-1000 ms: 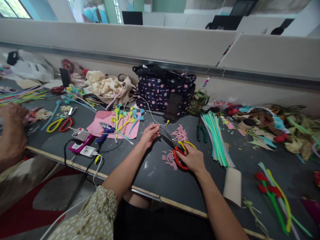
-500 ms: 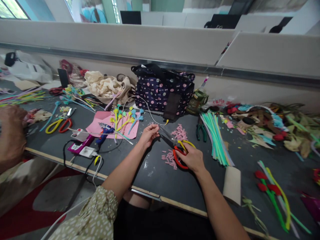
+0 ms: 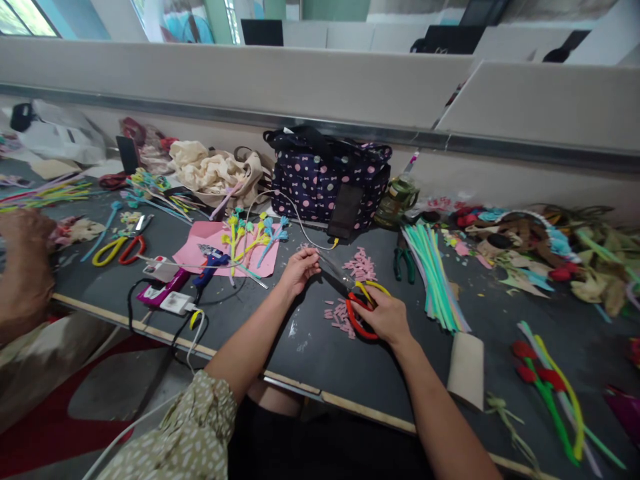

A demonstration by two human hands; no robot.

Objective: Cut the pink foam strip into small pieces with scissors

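My right hand (image 3: 387,315) grips a pair of scissors (image 3: 361,313) with red and yellow handles, its blades parted and pointing up and left. At the blade tips, my left hand (image 3: 300,268) has thumb and fingers pinched together. What it pinches is too small to make out. One pile of short pink pieces (image 3: 360,265) lies beyond the scissors. Another heap of pink pieces (image 3: 340,319) lies below the blades, partly hidden behind the handles and my right hand.
Green-handled pliers (image 3: 403,259) and a bundle of green pipe cleaners (image 3: 434,277) lie to the right, above a beige curved piece (image 3: 466,370). A patterned bag (image 3: 305,177) with a phone (image 3: 345,212) stands behind. Leftward are a blue glue gun (image 3: 211,265), cables and another person's arm (image 3: 23,273).
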